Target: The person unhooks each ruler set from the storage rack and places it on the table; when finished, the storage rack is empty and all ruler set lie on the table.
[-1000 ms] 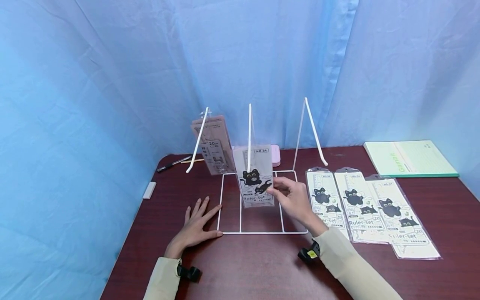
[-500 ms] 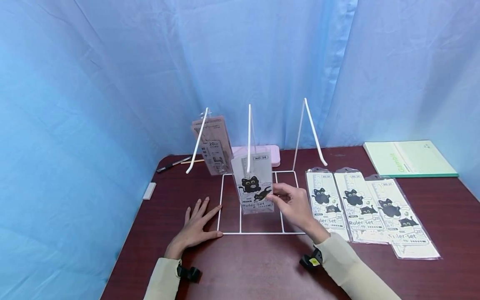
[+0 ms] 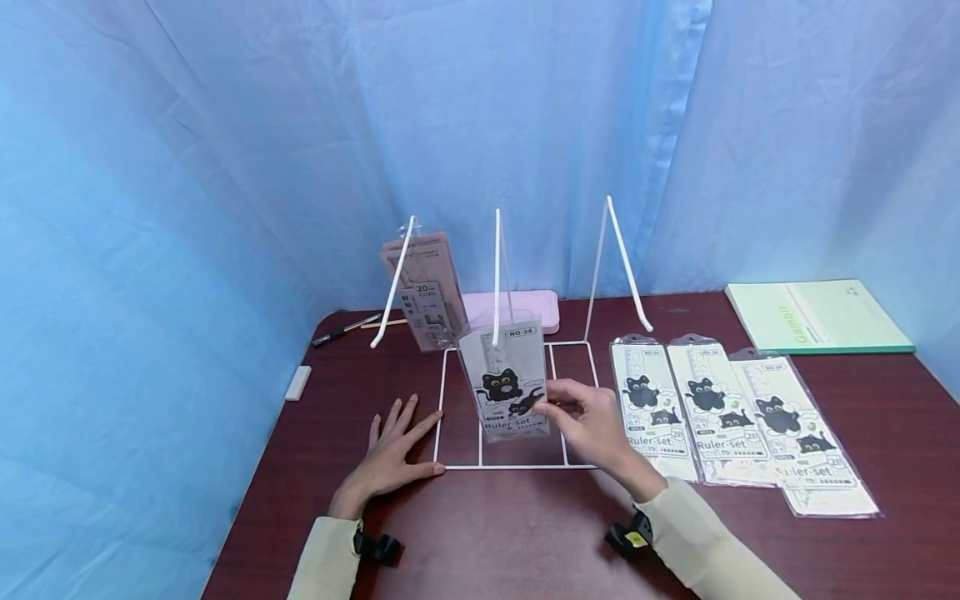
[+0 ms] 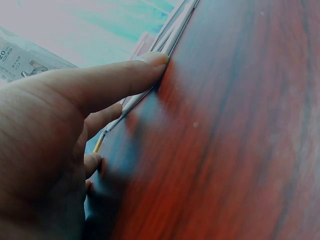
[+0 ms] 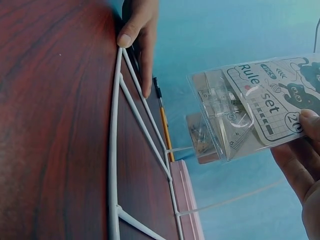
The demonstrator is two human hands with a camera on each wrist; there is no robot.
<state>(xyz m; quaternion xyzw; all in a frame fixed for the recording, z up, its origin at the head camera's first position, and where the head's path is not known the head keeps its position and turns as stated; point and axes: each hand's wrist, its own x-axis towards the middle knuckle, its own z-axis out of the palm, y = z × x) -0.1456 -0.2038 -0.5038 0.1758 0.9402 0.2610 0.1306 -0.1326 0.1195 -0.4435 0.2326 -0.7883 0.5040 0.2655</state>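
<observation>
A white wire display stand [image 3: 517, 465] with three slanted hooks sits on the dark red table [image 3: 480, 533]. A clear ruler-set pack [image 3: 506, 383] printed with black cats hangs low on the middle hook [image 3: 497, 275]. My right hand [image 3: 588, 412] pinches the pack's right edge; in the right wrist view the pack [image 5: 260, 105] shows with fingers [image 5: 300, 150] at its end. My left hand [image 3: 393, 446] lies flat on the table, fingers straight, touching the stand's front-left corner; the left wrist view shows a fingertip [image 4: 155, 60] against the wire. A brown pack [image 3: 427, 292] hangs on the left hook.
Three more cat ruler-set packs [image 3: 742, 417] lie side by side right of the stand. A green notebook [image 3: 817, 317] is at the back right, a pink case [image 3: 525, 307] behind the stand, a pen [image 3: 345, 327] and a white eraser [image 3: 297, 382] at the left. Blue curtains surround the table.
My right hand has drawn the cat pack lower and toward me along the middle hook. The left hand has stayed flat at the stand's corner.
</observation>
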